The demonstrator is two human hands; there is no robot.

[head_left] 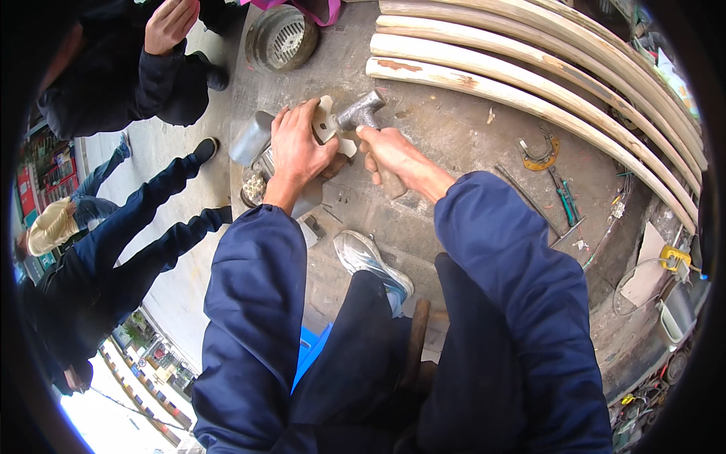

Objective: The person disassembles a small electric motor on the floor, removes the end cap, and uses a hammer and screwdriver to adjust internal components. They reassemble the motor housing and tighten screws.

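Note:
My right hand point(397, 160) is wrapped round the short handle of a hammer point(361, 111). Its grey metal head lies right beside a pale metal plate point(324, 119) with a hole in it; whether they touch I cannot tell. My left hand point(301, 145) grips this plate, fingers bent over it and thumb toward the hammer. Under and beside that hand is a grey metal cylinder point(251, 138), partly hidden by the fingers. A small round container point(253, 187) with pale bits in it stands near my left wrist.
Long peeled wooden poles point(529, 98) lie across the far right. A round metal pan with slots point(281, 38) sits at the far left. Green-handled pliers point(565, 200) and a yellow horseshoe-shaped piece point(541, 155) lie to the right. Other people stand at left. My shoe point(370, 261) is below the work.

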